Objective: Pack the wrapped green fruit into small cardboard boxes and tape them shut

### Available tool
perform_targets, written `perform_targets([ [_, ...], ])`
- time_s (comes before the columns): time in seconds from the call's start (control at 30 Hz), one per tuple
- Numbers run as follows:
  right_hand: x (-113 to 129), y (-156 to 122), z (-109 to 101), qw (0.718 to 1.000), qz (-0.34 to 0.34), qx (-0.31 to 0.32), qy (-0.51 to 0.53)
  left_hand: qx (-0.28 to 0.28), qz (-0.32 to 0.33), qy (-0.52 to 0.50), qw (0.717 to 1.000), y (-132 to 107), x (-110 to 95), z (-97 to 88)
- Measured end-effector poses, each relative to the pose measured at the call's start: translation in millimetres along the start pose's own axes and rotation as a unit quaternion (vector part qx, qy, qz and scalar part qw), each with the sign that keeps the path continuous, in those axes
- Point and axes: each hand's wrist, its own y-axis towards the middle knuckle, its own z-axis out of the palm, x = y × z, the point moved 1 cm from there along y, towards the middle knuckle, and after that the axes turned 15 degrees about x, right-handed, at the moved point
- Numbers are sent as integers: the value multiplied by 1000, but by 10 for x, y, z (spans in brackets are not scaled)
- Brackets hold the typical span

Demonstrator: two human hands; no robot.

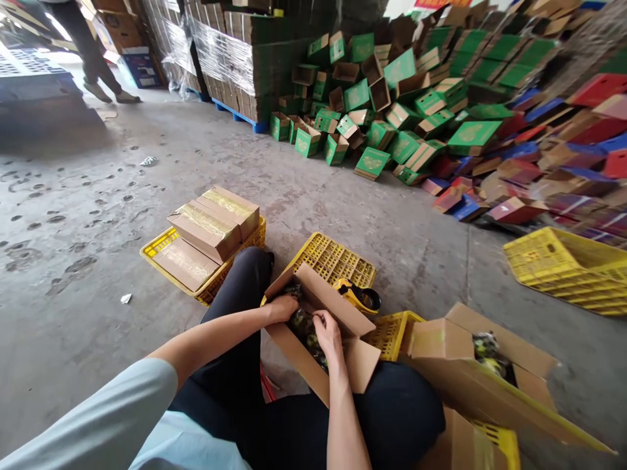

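On the concrete floor, taped cartons are already closed at frame left, while at centre, in a still-open carton, dark bagged contents are touched by left hand and right hand, fingers bent, grip unclear.

A pale blue top is forming the upper garment, its left sleeve (appearing slightly greyer than the front) ending in a simple edge and leaving the left forearm bare. Dark trousers, navy verging on black, are completing the outfit in plain, smooth-looking cloth. The left hand and right hand are likewise showing bare.
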Motion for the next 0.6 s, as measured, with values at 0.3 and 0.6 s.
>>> perform_targets([
  [0.3,-110,97,208,987,-43,117,-106,1,-56,144,988,91,-45,89],
  [0.6,-62,34,237,977,-23,168,-128,0,-78,169,983,45,-57,35],
])
